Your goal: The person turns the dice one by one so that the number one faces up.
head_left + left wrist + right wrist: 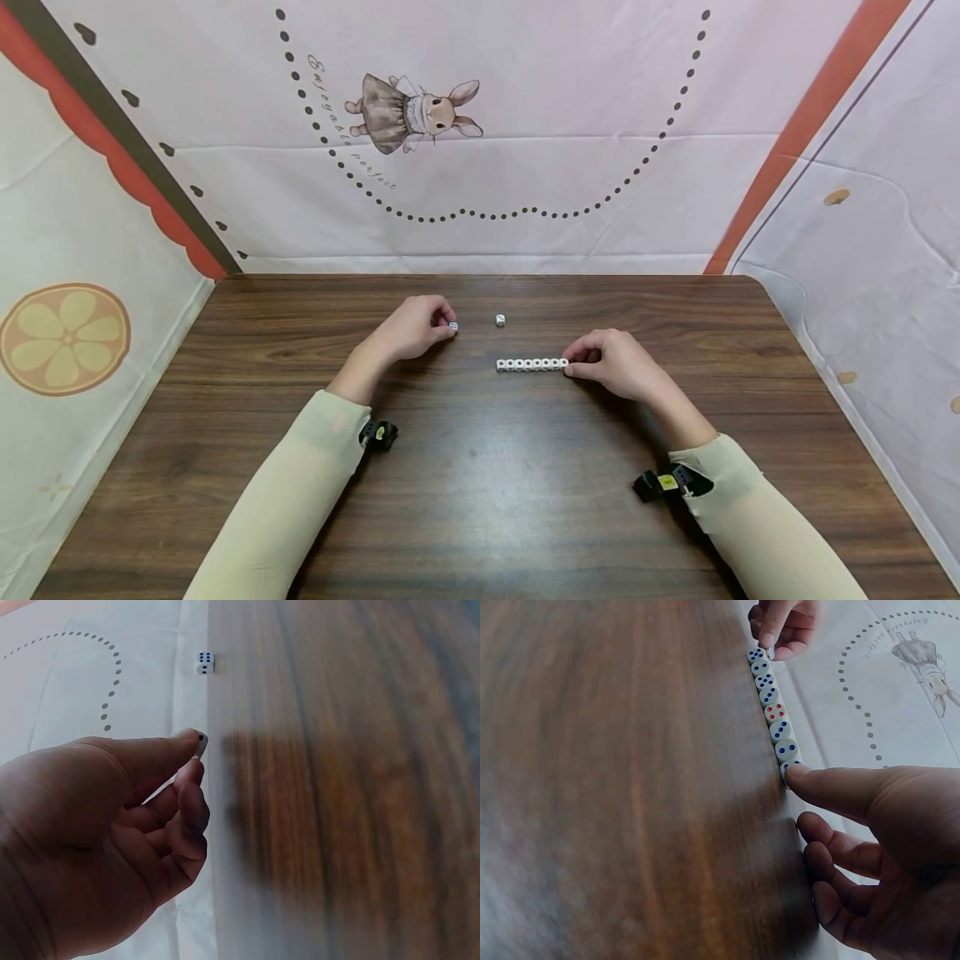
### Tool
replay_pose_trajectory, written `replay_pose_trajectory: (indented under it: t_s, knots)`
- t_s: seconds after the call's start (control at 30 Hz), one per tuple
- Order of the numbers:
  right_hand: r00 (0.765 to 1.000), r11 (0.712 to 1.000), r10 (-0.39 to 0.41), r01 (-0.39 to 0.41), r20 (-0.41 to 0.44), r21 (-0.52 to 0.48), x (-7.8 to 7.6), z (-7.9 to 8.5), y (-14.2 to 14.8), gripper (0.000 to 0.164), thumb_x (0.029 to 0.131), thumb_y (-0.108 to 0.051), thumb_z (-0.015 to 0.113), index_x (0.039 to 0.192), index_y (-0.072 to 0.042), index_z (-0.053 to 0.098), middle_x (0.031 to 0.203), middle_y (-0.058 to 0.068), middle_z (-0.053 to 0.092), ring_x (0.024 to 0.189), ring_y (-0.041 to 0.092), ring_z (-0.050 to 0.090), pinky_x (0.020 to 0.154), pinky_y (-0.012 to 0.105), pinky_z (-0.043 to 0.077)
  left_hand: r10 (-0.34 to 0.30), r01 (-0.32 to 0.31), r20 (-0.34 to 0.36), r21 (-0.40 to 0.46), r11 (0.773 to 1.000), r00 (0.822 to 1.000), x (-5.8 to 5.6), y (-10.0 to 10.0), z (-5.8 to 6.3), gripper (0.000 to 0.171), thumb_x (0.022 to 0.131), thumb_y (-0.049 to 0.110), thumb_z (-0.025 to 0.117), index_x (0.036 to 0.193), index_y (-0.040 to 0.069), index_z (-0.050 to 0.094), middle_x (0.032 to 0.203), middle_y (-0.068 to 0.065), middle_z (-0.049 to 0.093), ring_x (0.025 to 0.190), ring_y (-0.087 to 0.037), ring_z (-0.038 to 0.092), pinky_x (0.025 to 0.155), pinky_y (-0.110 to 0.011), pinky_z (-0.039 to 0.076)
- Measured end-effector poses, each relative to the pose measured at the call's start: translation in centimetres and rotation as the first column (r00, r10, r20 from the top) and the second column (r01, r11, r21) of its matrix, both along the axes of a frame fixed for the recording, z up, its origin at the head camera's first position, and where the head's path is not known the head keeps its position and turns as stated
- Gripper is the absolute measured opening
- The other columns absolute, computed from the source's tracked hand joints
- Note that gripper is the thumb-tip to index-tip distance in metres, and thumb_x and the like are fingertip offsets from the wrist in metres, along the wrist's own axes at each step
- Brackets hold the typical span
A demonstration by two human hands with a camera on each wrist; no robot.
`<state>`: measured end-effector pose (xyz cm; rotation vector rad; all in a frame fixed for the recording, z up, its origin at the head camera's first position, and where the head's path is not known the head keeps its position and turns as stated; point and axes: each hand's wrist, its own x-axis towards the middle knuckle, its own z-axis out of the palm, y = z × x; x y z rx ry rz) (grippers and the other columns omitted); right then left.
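Note:
My left hand pinches a small white die between thumb and fingertips, near the back of the table. In the left wrist view, the thumb covers most of that die. A straight row of several white dice lies at mid-table, each touching its neighbour. At the row's right end my right hand pinches the last die, which the thumb partly hides in the right wrist view. One loose die sits behind the row, apart from both hands.
The brown wood-grain table ends at the back against a pale printed cloth with a rabbit figure. Similar cloth hangs along the left and right sides. Each sleeve carries a strapped black wrist camera.

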<state>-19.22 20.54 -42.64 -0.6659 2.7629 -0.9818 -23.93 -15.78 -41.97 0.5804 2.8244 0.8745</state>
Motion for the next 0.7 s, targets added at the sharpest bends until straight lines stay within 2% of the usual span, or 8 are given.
replay_pose_trajectory:
  t_s: [0.4, 0.7]
  knots:
    - [1.0, 1.0, 0.0, 0.0, -0.001, 0.004, 0.04, 0.1, -0.01, 0.009, 0.093, -0.017, 0.084, 0.101, -0.014, 0.082, 0.085, -0.006, 0.071, 0.078, 0.013, 0.061, 0.074, 0.036, 0.049, -0.005, 0.007, 0.038, -0.046, 0.999, 0.999, 0.3, -0.86, 0.02, 0.008, 0.1, 0.014, 0.074, 0.104, 0.007, 0.07, 0.093, -0.003, 0.068, 0.087, -0.019, 0.062, 0.084, -0.039, 0.049]
    - [1.0, 1.0, 0.002, -0.002, -0.002, 0.003, 0.04, 0.03, 0.02, 0.009, 0.093, -0.017, 0.084, 0.102, -0.014, 0.083, 0.086, -0.007, 0.071, 0.079, 0.013, 0.061, 0.074, 0.036, 0.05, -0.029, 0.03, 0.029, -0.041, 0.999, 0.999, 0.34, -0.44, 0.38, 0.022, 0.096, 0.011, 0.078, 0.113, 0.003, 0.069, 0.1, -0.009, 0.064, 0.095, -0.024, 0.06, 0.089, -0.042, 0.049]
